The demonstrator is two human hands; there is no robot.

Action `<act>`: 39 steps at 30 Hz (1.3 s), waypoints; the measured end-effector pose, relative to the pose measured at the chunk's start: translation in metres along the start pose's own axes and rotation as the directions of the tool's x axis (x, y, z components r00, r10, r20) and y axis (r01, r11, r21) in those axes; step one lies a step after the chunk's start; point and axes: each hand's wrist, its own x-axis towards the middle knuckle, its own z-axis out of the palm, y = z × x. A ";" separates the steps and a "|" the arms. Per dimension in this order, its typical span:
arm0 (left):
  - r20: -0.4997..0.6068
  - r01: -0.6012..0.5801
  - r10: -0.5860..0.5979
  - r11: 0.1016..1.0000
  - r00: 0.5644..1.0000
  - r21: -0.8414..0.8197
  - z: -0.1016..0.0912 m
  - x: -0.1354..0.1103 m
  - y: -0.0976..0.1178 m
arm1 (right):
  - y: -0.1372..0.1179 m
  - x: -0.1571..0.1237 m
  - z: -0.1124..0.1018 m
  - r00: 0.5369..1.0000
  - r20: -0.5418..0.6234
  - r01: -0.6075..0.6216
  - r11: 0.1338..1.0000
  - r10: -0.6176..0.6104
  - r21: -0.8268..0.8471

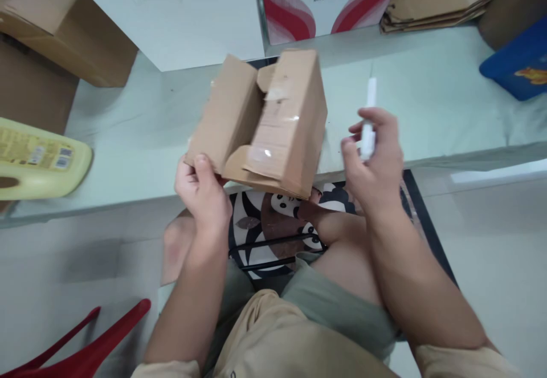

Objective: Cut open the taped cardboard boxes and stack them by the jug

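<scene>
A small brown cardboard box [305,116] is tilted over the front edge of the ledge, its top flaps partly raised and clear tape clinging to one of them. My left hand [205,192] grips the box's left flap at the lower corner, thumb on top. To the right of the box, and apart from it, my right hand [378,155] is closed around a white utility knife [370,96]. The knife points up and away from me, with a thin blade faintly visible at its tip. The box's inside is mostly in shadow.
A pale green cloth [427,98] covers the ledge. Around it stand a yellow bottle [43,158], a large brown carton [94,41], a white and red carton [320,7], stacked flattened cardboard [440,1] and a blue container [519,61]. A red chair [106,332] is at lower left.
</scene>
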 end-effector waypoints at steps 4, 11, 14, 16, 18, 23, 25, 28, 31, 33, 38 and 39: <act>-0.044 0.367 -0.375 0.921 0.926 -0.133 -0.008 0.017 -0.016 | 0.017 0.003 0.013 0.924 0.295 -0.129 0.926 0.242 -0.354; 0.020 0.280 -0.290 0.939 0.957 0.198 -0.026 0.011 -0.011 | 0.014 -0.002 0.028 0.849 0.466 0.009 0.875 0.250 -0.485; 0.094 0.163 -0.224 0.889 0.970 0.429 -0.033 0.015 -0.014 | 0.015 -0.003 0.031 0.805 0.573 0.093 0.921 0.153 -0.378; 0.107 0.166 -0.229 0.896 0.968 0.413 -0.036 0.018 -0.016 | 0.015 0.000 0.030 0.799 0.592 0.080 0.958 0.104 -0.276; 0.115 0.195 -0.240 0.932 0.964 0.306 -0.035 0.020 -0.014 | 0.012 0.004 0.028 0.808 0.588 0.044 0.992 0.035 -0.120; 0.187 0.283 -0.283 0.959 0.941 0.028 -0.023 0.013 -0.004 | 0.001 0.003 0.021 0.844 0.523 -0.066 0.947 -0.114 0.313; 0.249 0.319 -0.277 0.936 0.928 -0.147 -0.018 0.010 -0.002 | -0.001 0.000 0.022 0.840 0.531 -0.102 0.926 -0.117 0.364; 0.358 0.300 -0.190 0.911 0.914 -0.283 -0.015 0.009 -0.004 | 0.000 -0.004 0.027 0.827 0.552 -0.116 0.930 -0.105 0.349; 0.411 0.213 -0.051 0.909 0.910 -0.359 -0.016 0.010 -0.008 | 0.004 -0.003 0.032 0.845 0.530 -0.117 0.938 -0.078 0.325; 0.419 0.179 0.002 0.903 0.908 -0.391 -0.017 0.010 -0.010 | 0.005 -0.002 0.033 0.863 0.505 -0.137 0.955 -0.014 0.261; 0.472 0.257 -0.047 0.883 0.880 -0.392 -0.019 0.009 -0.007 | -0.001 0.002 0.028 0.929 0.350 -0.197 0.963 0.124 0.182; 0.468 0.275 -0.072 0.882 0.881 -0.382 -0.019 0.009 -0.004 | -0.003 0.003 0.027 0.940 0.311 -0.210 0.959 0.143 0.192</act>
